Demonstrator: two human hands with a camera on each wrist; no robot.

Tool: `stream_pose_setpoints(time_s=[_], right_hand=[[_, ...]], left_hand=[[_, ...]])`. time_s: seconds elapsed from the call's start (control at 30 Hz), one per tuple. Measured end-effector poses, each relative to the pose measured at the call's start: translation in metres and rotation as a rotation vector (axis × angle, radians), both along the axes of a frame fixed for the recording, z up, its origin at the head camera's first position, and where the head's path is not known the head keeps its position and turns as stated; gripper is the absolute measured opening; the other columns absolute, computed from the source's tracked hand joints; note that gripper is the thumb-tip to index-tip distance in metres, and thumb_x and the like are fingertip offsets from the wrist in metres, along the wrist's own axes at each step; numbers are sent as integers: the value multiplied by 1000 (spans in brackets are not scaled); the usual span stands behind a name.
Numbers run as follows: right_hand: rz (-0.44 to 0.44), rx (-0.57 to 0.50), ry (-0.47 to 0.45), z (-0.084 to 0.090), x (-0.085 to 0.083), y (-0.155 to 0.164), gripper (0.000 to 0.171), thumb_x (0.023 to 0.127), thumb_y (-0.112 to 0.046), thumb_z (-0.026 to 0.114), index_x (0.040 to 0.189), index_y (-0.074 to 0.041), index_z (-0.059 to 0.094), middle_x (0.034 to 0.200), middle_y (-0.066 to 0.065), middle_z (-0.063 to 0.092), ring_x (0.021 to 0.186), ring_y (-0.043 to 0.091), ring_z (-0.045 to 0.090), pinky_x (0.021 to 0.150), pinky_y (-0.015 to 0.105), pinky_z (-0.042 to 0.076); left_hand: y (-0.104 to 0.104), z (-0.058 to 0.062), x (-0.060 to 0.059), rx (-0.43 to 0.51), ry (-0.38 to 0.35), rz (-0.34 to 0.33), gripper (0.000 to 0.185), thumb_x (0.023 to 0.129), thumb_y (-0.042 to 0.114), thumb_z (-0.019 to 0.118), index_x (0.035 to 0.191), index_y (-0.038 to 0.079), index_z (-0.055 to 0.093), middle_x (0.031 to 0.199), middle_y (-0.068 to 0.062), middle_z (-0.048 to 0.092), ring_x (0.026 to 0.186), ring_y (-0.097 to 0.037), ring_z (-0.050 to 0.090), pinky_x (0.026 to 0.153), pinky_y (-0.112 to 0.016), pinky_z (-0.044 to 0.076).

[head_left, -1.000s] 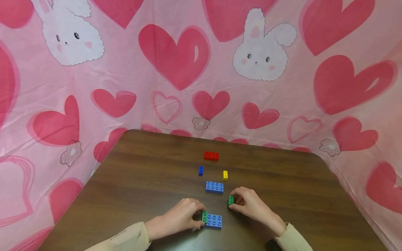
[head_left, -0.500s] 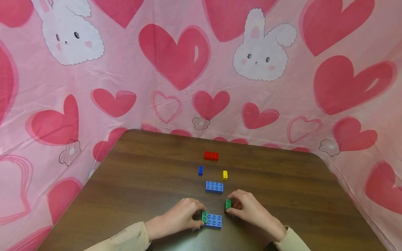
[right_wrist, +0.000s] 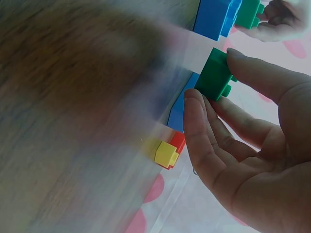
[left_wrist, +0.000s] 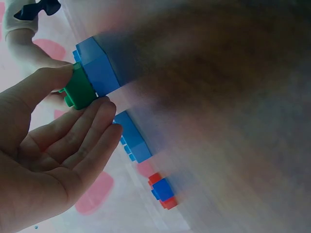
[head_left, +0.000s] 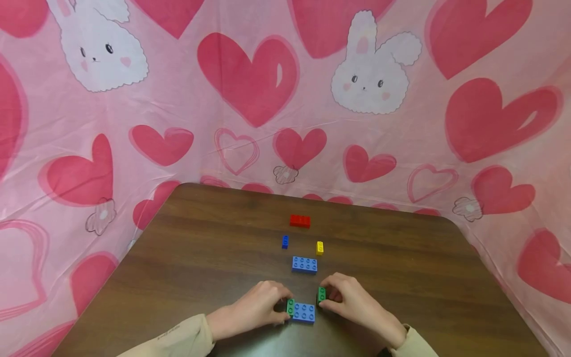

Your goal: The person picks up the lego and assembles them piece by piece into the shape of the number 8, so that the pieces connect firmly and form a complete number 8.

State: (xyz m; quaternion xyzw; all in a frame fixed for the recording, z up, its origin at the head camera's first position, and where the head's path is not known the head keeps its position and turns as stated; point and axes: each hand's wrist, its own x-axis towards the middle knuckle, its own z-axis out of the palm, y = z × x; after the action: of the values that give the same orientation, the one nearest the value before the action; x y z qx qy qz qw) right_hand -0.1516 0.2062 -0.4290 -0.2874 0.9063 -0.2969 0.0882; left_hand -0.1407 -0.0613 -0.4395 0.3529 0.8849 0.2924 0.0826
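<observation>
From the head camera, the left hand (head_left: 256, 310) pinches a small green plastic brick (head_left: 290, 307) touching the nine o'clock end of a blue eight-stud plastic brick (head_left: 304, 313) on the brown wooden table (head_left: 200, 258). At two o'clock of that blue brick, the right hand (head_left: 352, 300) pinches a second small green brick (head_left: 321, 294). Left wrist view: thumb and fingers (left_wrist: 92, 128) clamp the green brick against the blue one. Right wrist view, blurred: the fingers (right_wrist: 206, 131) seem clamped on the other green brick, just short of the blue one.

A staged recording nook: heart-and-bunny pink cloth (head_left: 250, 124) curtains off a brown table (head_left: 214, 253).
</observation>
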Motion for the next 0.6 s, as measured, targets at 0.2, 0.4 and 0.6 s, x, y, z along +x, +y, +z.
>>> stream_pose_setpoints(time_s=[0.2, 0.4, 0.6], right_hand=[[-4, 1, -26, 3, 1, -3, 31, 85, -24, 78, 108, -6, 68, 94, 1, 66, 75, -4, 59, 65, 16, 53], [9, -11, -40, 5, 6, -6, 30, 86, -25, 77, 108, -7, 67, 95, 0, 66, 75, -4, 58, 64, 17, 53], [20, -29, -31, 5, 11, -9, 29, 86, -23, 77, 108, -7, 67, 95, 0, 66, 76, -4, 58, 65, 18, 54]], left_hand=[[1, 0, 1, -1, 47, 1, 30, 81, 21, 81, 109, 10, 74, 100, 1, 76, 86, 1, 64, 75, -15, 53], [0, 0, 1, -6, 33, 1, 30, 81, 21, 81, 109, 10, 74, 101, 1, 76, 86, 1, 64, 75, -15, 53], [1, -1, 2, -12, 36, 1, 30, 82, 21, 81, 109, 10, 74, 100, 1, 76, 86, 1, 63, 74, -15, 53]])
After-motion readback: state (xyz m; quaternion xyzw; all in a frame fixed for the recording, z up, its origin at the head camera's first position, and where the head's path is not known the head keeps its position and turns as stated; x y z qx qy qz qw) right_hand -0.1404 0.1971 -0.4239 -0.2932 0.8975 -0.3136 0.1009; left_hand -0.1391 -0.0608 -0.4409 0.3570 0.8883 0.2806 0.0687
